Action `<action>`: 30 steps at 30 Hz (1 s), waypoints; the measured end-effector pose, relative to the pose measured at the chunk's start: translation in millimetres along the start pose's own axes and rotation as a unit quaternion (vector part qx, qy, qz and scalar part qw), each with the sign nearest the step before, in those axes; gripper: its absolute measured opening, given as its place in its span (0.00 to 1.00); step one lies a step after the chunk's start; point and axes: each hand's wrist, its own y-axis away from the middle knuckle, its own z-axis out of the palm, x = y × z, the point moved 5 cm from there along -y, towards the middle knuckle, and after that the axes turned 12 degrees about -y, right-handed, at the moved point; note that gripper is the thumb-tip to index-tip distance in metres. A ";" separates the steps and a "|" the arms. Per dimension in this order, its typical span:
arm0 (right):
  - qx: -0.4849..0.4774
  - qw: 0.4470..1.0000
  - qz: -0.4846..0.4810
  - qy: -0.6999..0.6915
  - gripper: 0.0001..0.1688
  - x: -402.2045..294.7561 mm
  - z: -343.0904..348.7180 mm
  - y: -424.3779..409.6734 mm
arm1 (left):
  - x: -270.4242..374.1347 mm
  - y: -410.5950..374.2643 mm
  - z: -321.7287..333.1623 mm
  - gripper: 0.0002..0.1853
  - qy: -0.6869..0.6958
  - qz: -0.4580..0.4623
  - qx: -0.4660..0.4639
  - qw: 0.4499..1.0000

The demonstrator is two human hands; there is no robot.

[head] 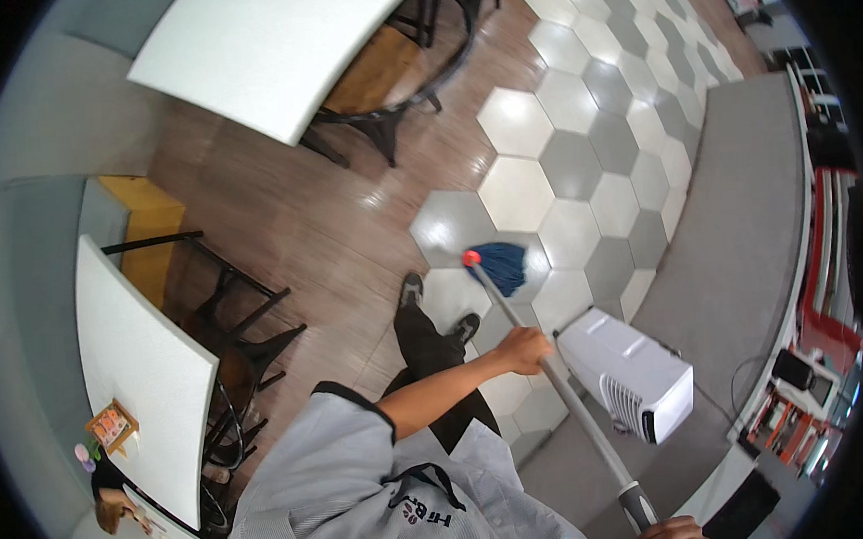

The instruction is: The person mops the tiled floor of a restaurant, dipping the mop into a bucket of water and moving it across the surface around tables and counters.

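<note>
A mop with a grey pole slants across the view from the lower right up to its head. Partway along the pole, my left hand is wrapped around it. My right hand grips the handle end at the bottom edge, partly cut off by the frame. The dark blue mop head lies spread on the hexagonal floor tiles, just beyond my shoes. A red-orange joint links it to the pole.
Right of the pole stands a white air cooler beside a grey counter. White tables and black-framed chairs stand to the left. A person is at the lower left.
</note>
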 end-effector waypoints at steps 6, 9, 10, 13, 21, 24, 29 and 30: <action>0.193 0.972 -0.067 -0.117 0.14 110.8 28.0 -36.5 | -171.5 103.8 -143.2 0.08 -0.120 -0.191 0.095 0.970; 0.186 0.971 -0.052 -0.140 0.17 182.9 72.4 -79.5 | -260.9 166.4 -200.0 0.09 -0.126 -0.234 0.295 0.918; 0.161 0.976 -0.073 -0.128 0.17 196.8 90.0 -101.6 | -264.7 178.5 -222.1 0.10 -0.195 -0.265 0.355 0.875; 0.083 0.981 -0.125 -0.125 0.15 209.3 126.8 -153.0 | -254.9 205.1 -278.5 0.13 -0.272 -0.280 0.455 0.800; -0.066 0.976 -0.117 -0.171 0.14 210.3 172.0 -191.2 | -241.6 227.6 -303.4 0.12 -0.145 -0.287 0.279 0.905; -0.055 0.978 -0.118 -0.166 0.15 217.7 175.4 -209.9 | -270.1 228.2 -315.1 0.06 -0.153 -0.265 0.295 0.905; 0.086 0.986 -0.054 -0.131 0.17 272.5 183.3 -255.0 | -338.2 241.1 -360.0 0.08 -0.201 -0.325 0.259 0.887; 0.100 0.988 -0.040 -0.112 0.17 288.3 190.6 -263.5 | -358.7 242.1 -371.5 0.09 -0.186 -0.342 0.242 0.889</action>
